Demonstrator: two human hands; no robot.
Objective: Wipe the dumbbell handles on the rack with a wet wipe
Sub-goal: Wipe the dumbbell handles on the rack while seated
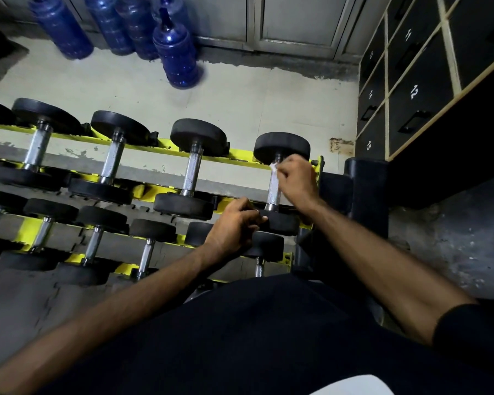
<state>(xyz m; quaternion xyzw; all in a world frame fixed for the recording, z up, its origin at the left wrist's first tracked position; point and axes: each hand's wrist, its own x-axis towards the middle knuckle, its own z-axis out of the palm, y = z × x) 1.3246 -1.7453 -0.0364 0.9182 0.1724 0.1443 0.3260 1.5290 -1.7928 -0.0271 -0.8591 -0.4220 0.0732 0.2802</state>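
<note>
Pinched a white wipe in the curled fingers of the right hand and pressed it to the top end of the handle of the rightmost dumbbell on the upper tier. Hid the joint of handle and far head behind those knuckles. Curled the left hand over the edge of that dumbbell's near head, covering part of it and part of the small dumbbells on the lower tier. Shared the yellow rack with three other dumbbells to the left on the upper tier, steel grips bare. Stood just left of a black post at the rack's end, with numbered lockers beyond it. Faced blue bottles clustered on the pale floor behind the rack. Blocked the rack's near edge with dark clothes.
</note>
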